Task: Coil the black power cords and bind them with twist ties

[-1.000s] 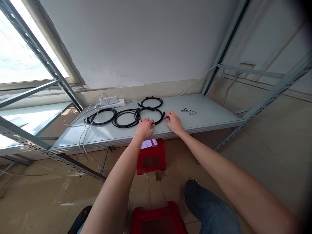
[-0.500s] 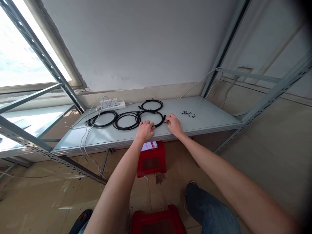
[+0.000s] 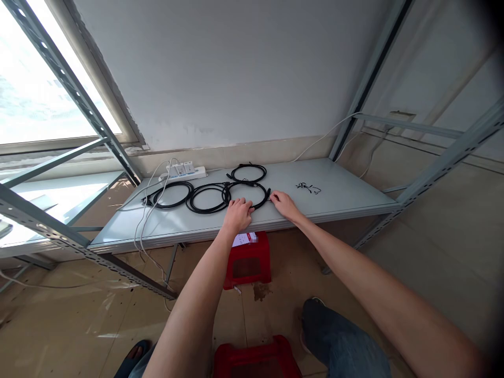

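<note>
A coil of black cable (image 3: 266, 197) lies at the shelf's front edge, between my hands. My left hand (image 3: 239, 214) is over the near side of this coil, fingers curled down on it. Beside the coil's right side, my right hand (image 3: 284, 206) has thumb and forefinger pinched together near a cable end. What the pinch holds is too small to make out. Two more black coils, a middle one (image 3: 208, 212) and a left one (image 3: 173, 207), lie to the left. Another black coil (image 3: 252, 166) sits behind. Several thin black ties (image 3: 308, 188) lie loose to the right.
A white power strip (image 3: 185, 171) with plugs stands at the back left, its white cords (image 3: 142, 231) hanging over the shelf's front edge. Metal uprights (image 3: 370, 79) frame the shelf (image 3: 350, 191). Red stools, one under the shelf (image 3: 248, 265) and one nearer (image 3: 255, 362), stand below.
The view has shifted slightly, so everything sits a little farther right. My right hand looks flatter and lower beside the coil; my left hand stays on its near side.
</note>
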`<state>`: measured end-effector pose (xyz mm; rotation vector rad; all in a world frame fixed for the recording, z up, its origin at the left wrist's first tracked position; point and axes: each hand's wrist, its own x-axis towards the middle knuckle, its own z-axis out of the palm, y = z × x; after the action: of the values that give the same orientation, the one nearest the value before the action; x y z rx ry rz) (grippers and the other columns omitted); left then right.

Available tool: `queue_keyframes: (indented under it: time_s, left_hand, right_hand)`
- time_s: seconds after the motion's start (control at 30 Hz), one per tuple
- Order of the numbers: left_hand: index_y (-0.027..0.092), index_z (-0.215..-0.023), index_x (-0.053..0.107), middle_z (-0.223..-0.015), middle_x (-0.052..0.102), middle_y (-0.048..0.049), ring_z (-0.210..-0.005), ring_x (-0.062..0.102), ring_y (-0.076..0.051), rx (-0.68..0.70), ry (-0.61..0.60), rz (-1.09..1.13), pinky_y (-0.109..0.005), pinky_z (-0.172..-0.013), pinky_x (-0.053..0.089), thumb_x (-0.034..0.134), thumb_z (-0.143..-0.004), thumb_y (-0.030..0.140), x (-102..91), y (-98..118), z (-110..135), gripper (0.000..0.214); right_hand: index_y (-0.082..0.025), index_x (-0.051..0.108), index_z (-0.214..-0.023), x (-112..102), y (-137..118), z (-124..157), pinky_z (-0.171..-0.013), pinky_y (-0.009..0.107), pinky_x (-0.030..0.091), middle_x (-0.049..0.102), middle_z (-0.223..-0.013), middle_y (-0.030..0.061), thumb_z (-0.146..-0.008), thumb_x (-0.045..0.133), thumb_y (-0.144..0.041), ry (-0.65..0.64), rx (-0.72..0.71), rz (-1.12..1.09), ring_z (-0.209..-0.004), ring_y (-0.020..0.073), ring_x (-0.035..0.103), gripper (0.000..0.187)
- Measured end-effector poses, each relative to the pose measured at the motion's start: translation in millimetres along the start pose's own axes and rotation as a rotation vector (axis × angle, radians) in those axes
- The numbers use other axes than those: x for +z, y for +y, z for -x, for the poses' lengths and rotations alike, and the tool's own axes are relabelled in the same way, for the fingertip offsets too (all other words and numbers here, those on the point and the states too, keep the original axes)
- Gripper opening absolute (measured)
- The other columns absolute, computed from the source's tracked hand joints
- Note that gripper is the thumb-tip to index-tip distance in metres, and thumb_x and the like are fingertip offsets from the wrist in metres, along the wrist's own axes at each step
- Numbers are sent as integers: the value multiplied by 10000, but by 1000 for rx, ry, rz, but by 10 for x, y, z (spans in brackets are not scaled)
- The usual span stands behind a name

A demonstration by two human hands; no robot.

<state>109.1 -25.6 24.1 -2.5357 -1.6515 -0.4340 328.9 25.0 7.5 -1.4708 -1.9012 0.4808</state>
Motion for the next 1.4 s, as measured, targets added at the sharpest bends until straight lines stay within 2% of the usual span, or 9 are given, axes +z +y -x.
queue_keyframes:
  time_s: [0.13,0.3,0.5,0.67,0.87,0.97,1.13,1.27,1.4]
  left_hand:
    - [211,-988,653,-1079,660,-106,-1080,599,-271,2,-9,2,-416,-951,407,409,-1044,264,-19,0,-5,255]
    - [208,-994,652,-1092,662,-107,-1091,600,-272,4,-16,3,-420,-968,404,419,-1040,261,-13,1,-14,244]
    - [208,-999,654,-1065,660,-104,-1071,604,-270,15,0,18,-419,-959,405,406,-1042,259,14,-13,-12,257]
    - [211,-1018,656,-1095,657,-113,-1092,599,-276,12,-9,3,-426,-970,399,403,-1042,258,-9,-3,-9,258]
    - [206,-1029,656,-1097,658,-116,-1089,597,-281,37,-12,-27,-427,-958,398,386,-1048,260,-31,9,1,276]
    - [207,-1028,656,-1101,658,-117,-1085,592,-280,46,-1,-30,-425,-957,397,377,-1051,261,-29,9,15,285]
    - [215,-1021,656,-1096,658,-116,-1100,584,-283,14,-9,-11,-423,-959,394,367,-1053,261,-39,22,30,295]
    - [220,-1025,663,-1122,653,-122,-1118,581,-287,16,-31,13,-430,-986,379,384,-1047,260,-51,23,17,282]
    - [213,-1024,665,-1117,649,-128,-1111,582,-290,16,-40,27,-433,-986,373,377,-1048,256,-46,12,4,292]
  right_hand:
    - [-209,572,-811,-40,40,-68,-682,287,359,667,-802,34,-896,502,-284,-52,51,-46,-733,183,544,133]
    - [-206,607,-807,-97,90,-79,-663,290,381,596,-694,-1,-813,598,-349,-109,7,-140,-643,166,487,143]
    - [-222,566,-782,-74,55,60,-684,313,410,611,-741,28,-832,554,-279,50,-166,-74,-671,183,519,77]
    - [-223,538,-764,-70,-8,125,-700,306,417,619,-804,43,-852,516,-208,83,-279,27,-702,183,540,92]
    - [-217,592,-860,0,-44,204,-659,300,364,668,-903,70,-878,501,-164,184,-195,303,-714,194,552,107]
    - [-223,592,-881,12,-65,225,-653,303,350,679,-909,73,-890,492,-178,217,-147,344,-727,203,560,109]
    - [-237,578,-888,-74,-68,164,-677,294,412,685,-823,40,-853,554,-255,142,-55,50,-723,194,585,46]
    - [-212,604,-874,-128,29,31,-713,303,468,687,-712,42,-864,542,-335,109,118,-296,-698,190,607,138]
    - [-185,677,-743,-175,111,-54,-761,311,478,709,-748,73,-842,635,-446,2,138,-373,-766,195,631,282]
